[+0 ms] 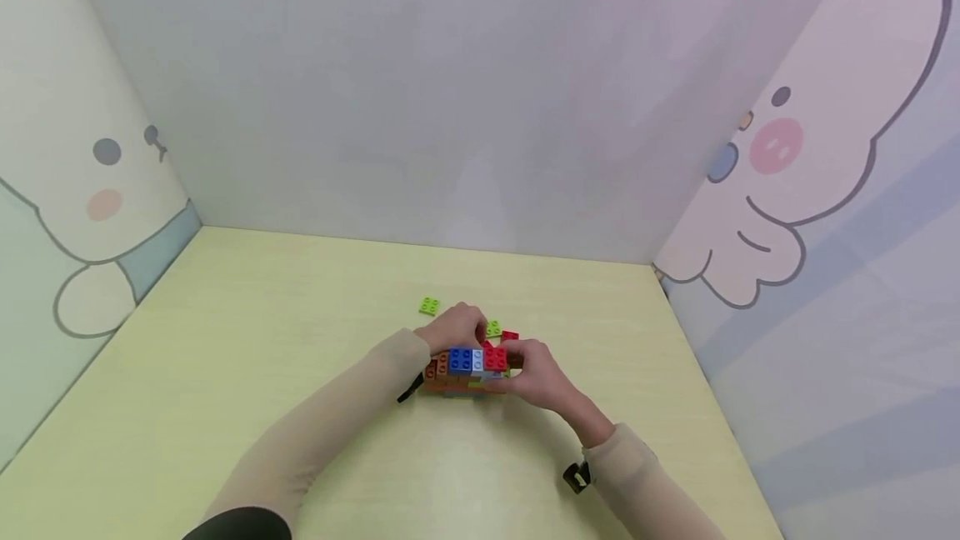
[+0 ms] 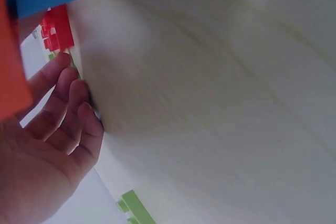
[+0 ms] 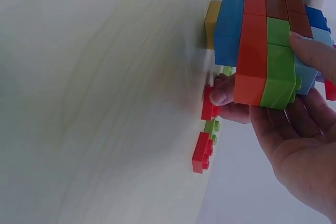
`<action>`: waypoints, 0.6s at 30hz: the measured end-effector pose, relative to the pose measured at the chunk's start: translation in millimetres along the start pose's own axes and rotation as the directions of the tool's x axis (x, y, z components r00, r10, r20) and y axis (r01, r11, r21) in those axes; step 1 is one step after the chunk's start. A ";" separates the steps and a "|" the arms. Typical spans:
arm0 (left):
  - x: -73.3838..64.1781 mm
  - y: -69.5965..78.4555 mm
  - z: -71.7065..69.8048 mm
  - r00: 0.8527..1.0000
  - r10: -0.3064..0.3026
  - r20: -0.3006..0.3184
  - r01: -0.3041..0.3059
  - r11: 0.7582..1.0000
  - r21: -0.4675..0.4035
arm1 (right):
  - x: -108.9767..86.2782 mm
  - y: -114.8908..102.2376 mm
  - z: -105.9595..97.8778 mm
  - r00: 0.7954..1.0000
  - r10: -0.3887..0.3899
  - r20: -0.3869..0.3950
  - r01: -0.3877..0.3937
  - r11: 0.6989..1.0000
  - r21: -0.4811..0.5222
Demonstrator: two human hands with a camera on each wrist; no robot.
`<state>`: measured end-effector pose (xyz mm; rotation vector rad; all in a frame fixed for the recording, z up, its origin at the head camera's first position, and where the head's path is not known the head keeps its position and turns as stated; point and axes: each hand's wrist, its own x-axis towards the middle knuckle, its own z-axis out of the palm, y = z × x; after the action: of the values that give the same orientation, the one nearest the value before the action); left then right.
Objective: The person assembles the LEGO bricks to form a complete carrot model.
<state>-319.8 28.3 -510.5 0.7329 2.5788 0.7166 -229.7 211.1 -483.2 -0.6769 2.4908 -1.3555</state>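
Observation:
In the head view my right hand (image 1: 542, 375) holds a built block of coloured toy bricks (image 1: 467, 361) from its right side. The right wrist view shows the block's orange, green (image 3: 281, 77), brown and blue bricks, with the right thumb across it and the fingers beneath. My left hand (image 1: 459, 327) reaches behind the block, its fingers curled down at a small red brick (image 3: 208, 107). A fingertip overlaps that brick in the right wrist view. The left thumb is mostly hidden in the left wrist view, behind the block's orange brick (image 2: 13, 72).
Behind the hands lie a second red brick (image 3: 199, 153) and a light green brick (image 1: 492, 328). Another light green brick (image 1: 429, 306) lies farther left on the pale yellow table (image 1: 300, 298). Grey and cartoon-printed walls (image 1: 420, 148) border the table.

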 end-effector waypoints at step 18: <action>-49.0 -33.6 -25.5 0.992 -0.001 -0.130 -0.012 0.995 -0.101 | -1.2 -4.3 1.8 0.999 0.032 -0.003 -0.032 0.998 -0.061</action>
<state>-305.4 -33.6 -498.9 0.6827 2.6335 0.9189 -226.7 208.4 -480.6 -0.6453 2.5425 -1.2750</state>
